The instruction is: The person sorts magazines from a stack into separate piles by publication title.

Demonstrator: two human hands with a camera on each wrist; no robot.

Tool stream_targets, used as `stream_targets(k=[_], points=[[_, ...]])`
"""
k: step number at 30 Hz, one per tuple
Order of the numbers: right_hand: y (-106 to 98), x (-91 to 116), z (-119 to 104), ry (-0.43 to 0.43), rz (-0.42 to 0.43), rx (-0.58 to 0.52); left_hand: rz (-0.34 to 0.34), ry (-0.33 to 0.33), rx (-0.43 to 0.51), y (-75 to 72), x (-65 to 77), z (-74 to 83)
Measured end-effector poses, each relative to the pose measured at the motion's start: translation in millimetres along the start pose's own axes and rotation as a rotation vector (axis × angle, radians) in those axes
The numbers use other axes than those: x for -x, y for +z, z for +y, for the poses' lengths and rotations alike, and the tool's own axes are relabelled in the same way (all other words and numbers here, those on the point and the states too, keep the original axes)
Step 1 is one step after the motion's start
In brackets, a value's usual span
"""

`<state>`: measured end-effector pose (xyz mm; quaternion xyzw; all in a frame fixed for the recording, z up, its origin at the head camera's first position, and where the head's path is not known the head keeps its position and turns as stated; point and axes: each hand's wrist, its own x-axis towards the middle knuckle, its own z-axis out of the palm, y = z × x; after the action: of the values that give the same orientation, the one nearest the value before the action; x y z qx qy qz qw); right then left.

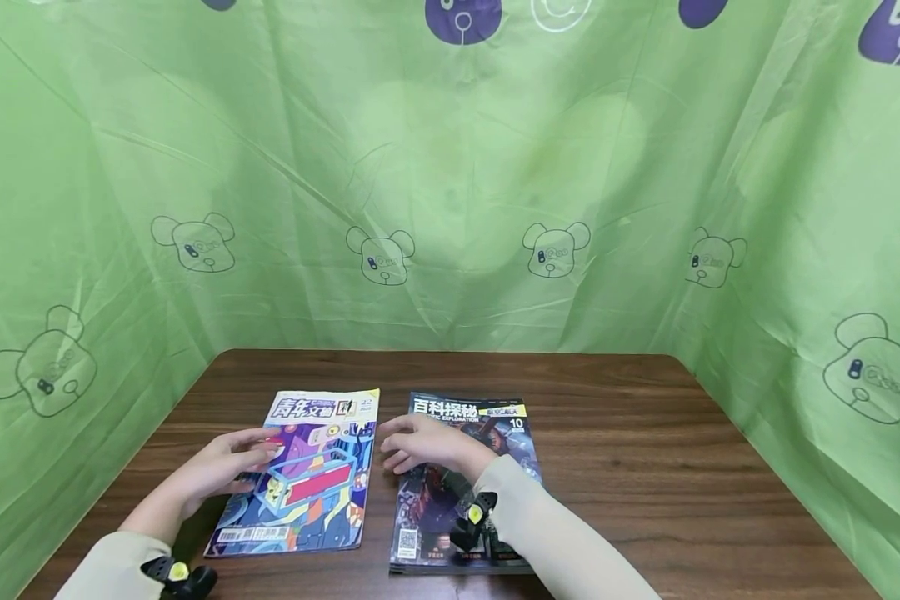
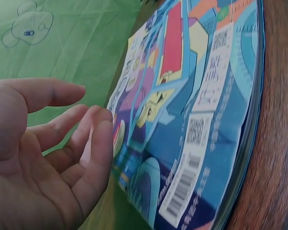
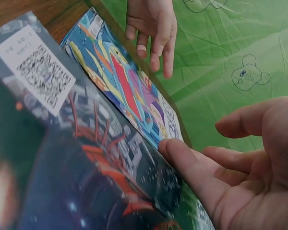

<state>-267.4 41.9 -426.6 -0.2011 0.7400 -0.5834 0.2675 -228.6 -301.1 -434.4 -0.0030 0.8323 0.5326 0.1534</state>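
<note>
Two magazines lie side by side on a brown wooden table. The left one point(image 1: 326, 450) has a bright purple and blue cover with a barcode at its lower edge. My left hand point(image 1: 221, 467) is over its left edge, fingers loosely bent, with nothing gripped. On the right lies a dark magazine point(image 1: 427, 521) with a QR code point(image 3: 43, 72) on its cover; whether it is one or a stack, I cannot tell. Above its upper left edge my right hand point(image 1: 427, 442) hovers or lightly touches, fingers slightly bent and holding nothing, pointing toward the colourful magazine.
The wooden table point(image 1: 630, 467) extends to the right of and behind the magazines. A green curtain point(image 1: 457, 317) with printed bear outlines surrounds its back and sides. Each sleeve carries a dark wrist device, one on the left point(image 1: 180, 575) and one on the right point(image 1: 471, 521).
</note>
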Motion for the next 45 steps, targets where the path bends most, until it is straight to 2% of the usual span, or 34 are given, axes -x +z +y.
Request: stream_targets(k=[6, 16, 25, 32, 39, 45], points=[[-10.9, 5.0, 4.7, -0.014, 0.01, -0.015, -0.026, 0.041, 0.031, 8.7, -3.3, 2.3], [-30.6, 17.2, 7.8, -0.024, 0.004, 0.01, -0.07, 0.068, 0.067, 29.0, -5.6, 20.4], [-42.4, 32.3, 9.8, -0.038, -0.013, 0.015, -0.112, 0.098, 0.104, 44.4, -9.1, 30.3], [-54.7, 44.1, 14.4, -0.034, -0.019, 0.027, -0.093, 0.105, 0.075, 58.8, -13.2, 35.7], [-69.8, 54.8, 22.2, -0.011, 0.022, 0.011, -0.136, 0.155, 0.099, 71.8, -19.3, 37.0], [-81.7, 65.5, 26.5, -0.021, 0.011, 0.009, -0.126, 0.142, 0.094, 81.2, -22.3, 40.0]])
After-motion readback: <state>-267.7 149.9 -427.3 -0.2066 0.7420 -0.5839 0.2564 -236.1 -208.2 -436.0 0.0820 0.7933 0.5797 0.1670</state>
